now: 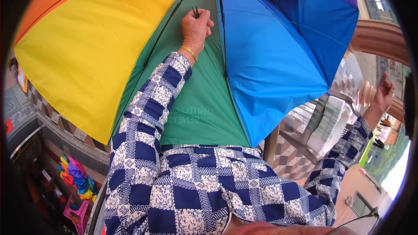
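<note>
Tiled floor beyond; left fingers curl round dark pointed tool, umbrella behind; right fingers, grip unclear

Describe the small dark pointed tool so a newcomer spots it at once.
Start at the open multicoloured fabric umbrella and find its green fabric panel, between yellow and blue. In front of it, the left hand, gold-coloured bracelet at its wrist, grips the small dark pointed tool. Two short slim tips stick up past the fist, unlike the long black ribs on either side.
</note>
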Available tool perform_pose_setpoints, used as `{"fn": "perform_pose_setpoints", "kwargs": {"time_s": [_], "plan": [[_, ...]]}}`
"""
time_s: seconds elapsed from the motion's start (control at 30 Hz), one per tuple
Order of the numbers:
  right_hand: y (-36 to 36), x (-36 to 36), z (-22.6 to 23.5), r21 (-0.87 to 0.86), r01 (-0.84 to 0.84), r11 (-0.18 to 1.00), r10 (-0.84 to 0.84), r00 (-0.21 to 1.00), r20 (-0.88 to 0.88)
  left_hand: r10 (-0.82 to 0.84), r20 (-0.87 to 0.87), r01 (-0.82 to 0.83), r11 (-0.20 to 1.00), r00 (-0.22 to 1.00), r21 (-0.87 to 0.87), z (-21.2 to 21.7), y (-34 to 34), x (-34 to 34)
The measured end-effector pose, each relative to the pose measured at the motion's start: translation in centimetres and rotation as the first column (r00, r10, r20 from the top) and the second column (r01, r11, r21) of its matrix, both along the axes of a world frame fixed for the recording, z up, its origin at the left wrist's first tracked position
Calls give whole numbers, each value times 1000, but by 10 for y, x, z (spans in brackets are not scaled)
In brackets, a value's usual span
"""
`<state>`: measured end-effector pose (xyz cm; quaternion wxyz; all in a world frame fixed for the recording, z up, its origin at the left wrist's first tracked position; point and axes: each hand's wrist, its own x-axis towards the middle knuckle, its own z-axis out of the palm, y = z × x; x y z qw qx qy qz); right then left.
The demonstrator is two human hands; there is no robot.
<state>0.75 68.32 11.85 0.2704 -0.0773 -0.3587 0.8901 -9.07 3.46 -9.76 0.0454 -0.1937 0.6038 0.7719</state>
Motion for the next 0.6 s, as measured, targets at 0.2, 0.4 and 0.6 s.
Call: {"fn": "perform_pose_setpoints", "kwargs": {"time_s": [0.2,0.4,0.6], "plan": [[-40,-12,-4,337,52,940,-97,988,118,-19,14,19,1000,1000,-20,-6,-7,1],[49,-21,8,395,116,911,-107,993,-46,-31,-2,32,999,1000,28,-8,-5,2],[-314,-85,-58,519,-365,773,308,931,195,-78,-7,79,996,997,50,31,5,0]]}}
